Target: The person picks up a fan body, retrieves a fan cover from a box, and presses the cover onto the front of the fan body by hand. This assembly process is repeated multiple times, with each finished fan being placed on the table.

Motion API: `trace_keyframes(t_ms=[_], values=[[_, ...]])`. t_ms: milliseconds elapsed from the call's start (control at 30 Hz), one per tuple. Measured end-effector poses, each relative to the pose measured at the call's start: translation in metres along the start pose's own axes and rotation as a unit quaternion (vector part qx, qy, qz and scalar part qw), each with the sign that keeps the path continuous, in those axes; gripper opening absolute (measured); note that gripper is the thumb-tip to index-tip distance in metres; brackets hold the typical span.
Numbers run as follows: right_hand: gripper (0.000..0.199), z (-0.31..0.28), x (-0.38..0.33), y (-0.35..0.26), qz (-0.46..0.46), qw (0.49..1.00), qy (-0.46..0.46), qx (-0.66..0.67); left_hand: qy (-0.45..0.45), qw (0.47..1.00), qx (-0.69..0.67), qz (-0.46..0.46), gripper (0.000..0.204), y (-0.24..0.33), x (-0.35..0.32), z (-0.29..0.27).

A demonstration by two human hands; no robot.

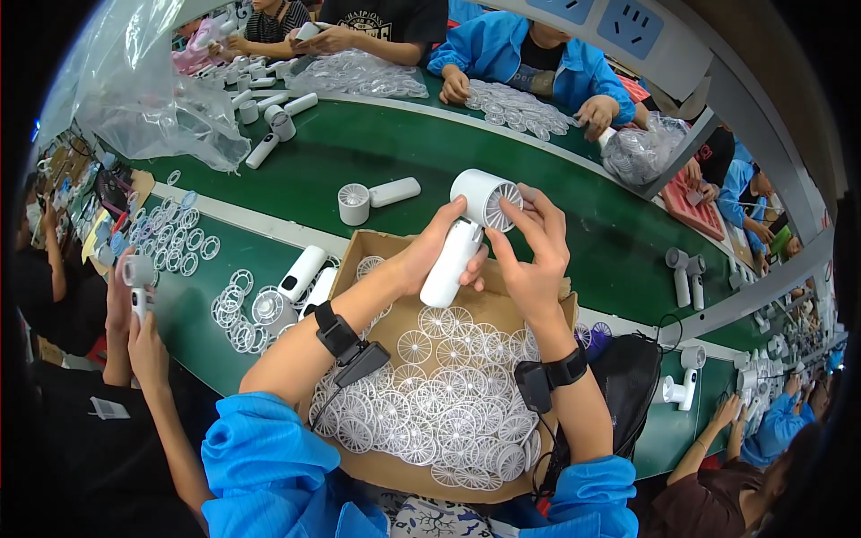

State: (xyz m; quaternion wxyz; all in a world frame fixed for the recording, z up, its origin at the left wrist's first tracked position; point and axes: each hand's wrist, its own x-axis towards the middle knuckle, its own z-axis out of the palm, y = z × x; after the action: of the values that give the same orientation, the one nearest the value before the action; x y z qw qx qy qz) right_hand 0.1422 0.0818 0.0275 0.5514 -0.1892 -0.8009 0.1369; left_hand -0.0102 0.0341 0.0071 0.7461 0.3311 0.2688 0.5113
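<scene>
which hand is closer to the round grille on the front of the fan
Right. The right hand has its fingertips on the grille of the white fan; the left hand grips the handle lower down, away from the grille.

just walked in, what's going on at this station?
A person holds a white handheld fan over a cardboard box of round white grilles. The left hand grips the handle; the right hand has its fingertips on the fan's front grille. More fans lie on the green belt.

Both forearms raised, left hand [429, 254] fingers curled closed, right hand [532, 251] fingers spread, fingertips pressing forward
</scene>
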Motion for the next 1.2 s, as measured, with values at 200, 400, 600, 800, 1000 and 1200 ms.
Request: trace_keyframes(t_ms=[200,400,600,800,1000,1200], values=[[0.035,0.002,0.001,-0.001,-0.004,1.000,0.004,0.013,-0.026,0.999,0.002,0.030,0.064,-0.002,0.001,-0.006],[0.035,0.002,0.000,-0.003,-0.006,0.999,0.021,0.044,-0.010,0.998,0.036,0.059,0.070,-0.003,-0.002,0.001],[0.036,-0.002,0.000,0.000,-0.037,0.999,0.000,-0.016,-0.013,0.996,0.067,0.062,0.065,-0.004,-0.003,-0.005],[0.051,0.012,0.006,-0.009,0.132,0.927,0.041,0.348,-0.139,0.990,-0.011,-0.020,0.066,-0.006,-0.004,-0.012],[0.051,0.005,-0.001,0.011,0.318,0.849,-0.069,0.417,0.047,0.995,0.072,-0.049,0.052,0.012,-0.006,0.011],[0.037,0.019,-0.002,0.015,0.285,0.901,-0.043,0.325,0.139,0.932,0.297,0.157,0.047,0.003,-0.006,0.010]])
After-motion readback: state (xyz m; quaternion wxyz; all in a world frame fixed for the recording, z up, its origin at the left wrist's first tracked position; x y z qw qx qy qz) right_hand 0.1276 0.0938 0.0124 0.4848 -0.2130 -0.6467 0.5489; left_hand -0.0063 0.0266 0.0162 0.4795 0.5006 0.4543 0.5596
